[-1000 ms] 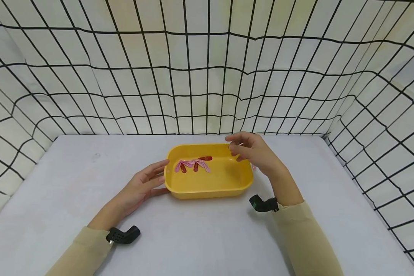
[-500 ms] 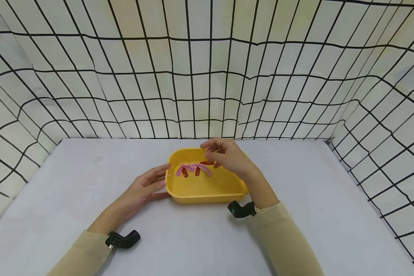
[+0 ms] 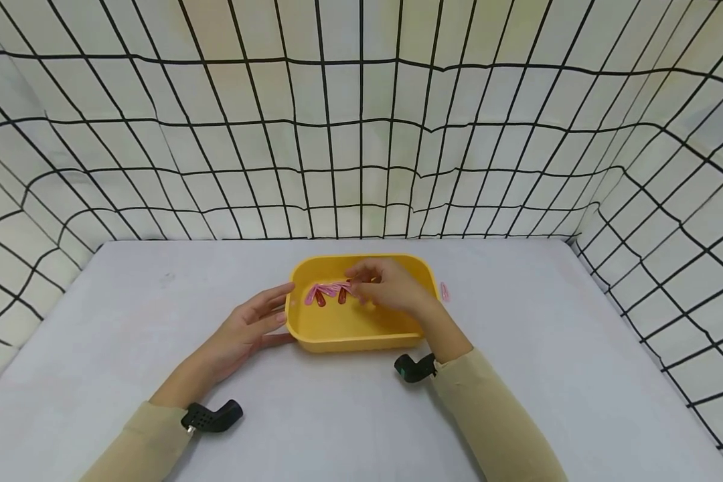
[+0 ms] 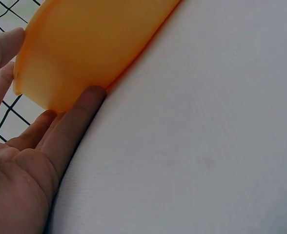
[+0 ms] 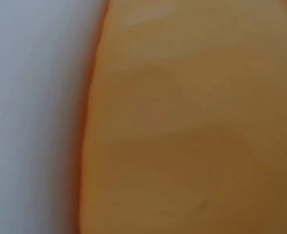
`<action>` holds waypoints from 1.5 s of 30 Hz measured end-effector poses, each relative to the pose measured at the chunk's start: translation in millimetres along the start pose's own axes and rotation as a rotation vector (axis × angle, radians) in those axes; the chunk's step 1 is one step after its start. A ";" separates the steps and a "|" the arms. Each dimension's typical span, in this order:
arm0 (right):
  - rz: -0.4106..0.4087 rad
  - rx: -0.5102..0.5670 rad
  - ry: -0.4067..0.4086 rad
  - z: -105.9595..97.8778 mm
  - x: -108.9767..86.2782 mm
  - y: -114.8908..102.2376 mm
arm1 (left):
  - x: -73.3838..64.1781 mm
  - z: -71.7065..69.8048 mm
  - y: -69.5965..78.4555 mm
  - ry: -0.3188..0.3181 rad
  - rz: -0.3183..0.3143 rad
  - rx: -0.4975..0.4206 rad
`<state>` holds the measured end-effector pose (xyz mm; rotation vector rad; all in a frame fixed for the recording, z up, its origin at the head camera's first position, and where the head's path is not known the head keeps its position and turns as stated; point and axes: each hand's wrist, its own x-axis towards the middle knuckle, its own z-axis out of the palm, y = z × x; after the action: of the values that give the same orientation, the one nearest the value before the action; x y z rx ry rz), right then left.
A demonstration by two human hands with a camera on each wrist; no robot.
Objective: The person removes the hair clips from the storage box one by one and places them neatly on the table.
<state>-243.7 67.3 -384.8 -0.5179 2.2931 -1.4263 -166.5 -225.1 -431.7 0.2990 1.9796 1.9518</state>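
A yellow tray (image 3: 337, 340) stands on the white tabletop. My left hand (image 3: 241, 335) touches the tray's left end with extended fingers; the left wrist view shows the thumb (image 4: 80, 117) against the lower wall and fingertips by the rim. Inside the tray lies a row of small teardrop-shaped pieces, like snap hair clips: pink clips (image 3: 310, 294) and dark red clips (image 3: 320, 299). My right hand (image 3: 391, 288) reaches into the tray, thumb and forefinger pinching a red clip (image 3: 349, 282) at the row's right end. The hand partly covers the row.
One pink clip (image 3: 444, 291) lies outside, just right of the tray. Black wire mesh (image 3: 361, 147) rises behind the table and along both sides. White tabletop (image 3: 313, 415) extends in front. The tray wall (image 5: 182, 122) fills most of the right wrist view.
My right hand has moved left from the tray's right end, then down to the row; the red clip there has shifted. The pink clip outside is uncovered. My left hand stays put.
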 end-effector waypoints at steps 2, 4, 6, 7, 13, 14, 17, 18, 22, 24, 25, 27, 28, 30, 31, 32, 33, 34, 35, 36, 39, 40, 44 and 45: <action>0.011 -0.058 -0.003 0.4 1.2 1.3 | 0.5 0.2 0.9 0.001 0.001 -0.003; 0.023 -0.114 -0.005 0.5 1.7 2.1 | 1.3 0.4 1.7 0.000 0.003 -0.005; 0.032 -0.159 -0.005 0.4 1.8 2.8 | 2.3 0.4 2.2 -0.005 0.006 -0.006; 0.035 -0.174 -0.006 0.4 1.9 2.9 | 2.7 0.3 2.3 -0.007 0.007 -0.006; 0.042 -0.205 -0.008 -0.4 1.5 1.3 | 4.5 0.0 3.4 -0.009 0.013 -0.012; 0.042 -0.203 -0.011 -0.6 1.5 0.9 | 4.5 0.0 3.7 -0.008 0.015 -0.014; 0.043 -0.178 -0.023 -1.0 1.5 -0.2 | 4.1 -0.6 4.2 -0.002 0.016 -0.015; 0.044 -0.164 -0.022 -1.1 1.7 -0.5 | 3.9 -0.6 4.5 -0.001 0.016 -0.014; 0.043 -0.145 0.013 -1.6 3.3 -0.9 | 3.6 -1.7 4.9 -0.002 0.020 -0.010; 0.044 -0.161 0.033 -2.0 3.8 -0.8 | 3.8 -2.0 5.1 -0.002 0.020 -0.009; 0.044 -0.184 0.036 -2.1 4.1 -0.5 | 3.8 -2.2 5.1 -0.001 0.020 -0.008; 0.051 -0.247 0.035 -1.8 4.4 0.3 | 3.9 -2.4 5.1 0.003 0.020 -0.006; 0.050 -0.287 0.030 -1.3 4.6 0.8 | 3.8 -2.4 5.1 0.004 0.020 -0.005; 0.055 -0.362 0.023 -0.1 4.8 1.6 | 3.5 -2.3 5.1 0.004 0.020 -0.006; 0.055 -0.401 0.022 0.5 4.9 2.1 | 3.2 -2.1 5.1 0.003 0.020 -0.006; 0.060 -0.423 0.021 1.4 4.9 2.7 | 2.9 -1.9 5.0 0.003 0.021 -0.008; 0.066 -0.439 0.020 2.3 4.8 3.2 | 2.6 -1.7 4.9 0.002 0.021 -0.008; 0.070 -0.448 0.018 3.1 4.5 3.1 | 2.2 -1.6 4.7 0.003 0.020 -0.009; 0.079 -0.448 0.014 3.9 4.0 3.1 | 1.9 -1.4 4.5 0.003 0.017 -0.009; 0.085 -0.447 0.010 4.6 3.5 3.1 | 1.7 -1.2 4.2 0.002 0.016 -0.006; 0.104 -0.441 -0.005 6.5 2.0 2.6 | 1.1 -0.8 2.9 0.004 0.011 -0.003; 0.104 -0.443 -0.009 7.0 1.7 2.8 | 1.0 -0.8 2.5 0.005 0.009 -0.004; 0.099 -0.435 -0.024 8.5 0.5 4.1 | 0.2 -0.5 0.5 0.005 0.007 -0.010; 0.089 -0.429 -0.028 8.7 0.4 4.7 | 0.0 -0.5 -0.2 0.006 0.005 -0.011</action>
<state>-240.1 62.4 -392.7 -0.5429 2.5714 -0.8776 -166.7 -225.5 -431.9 0.2957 1.9727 1.9683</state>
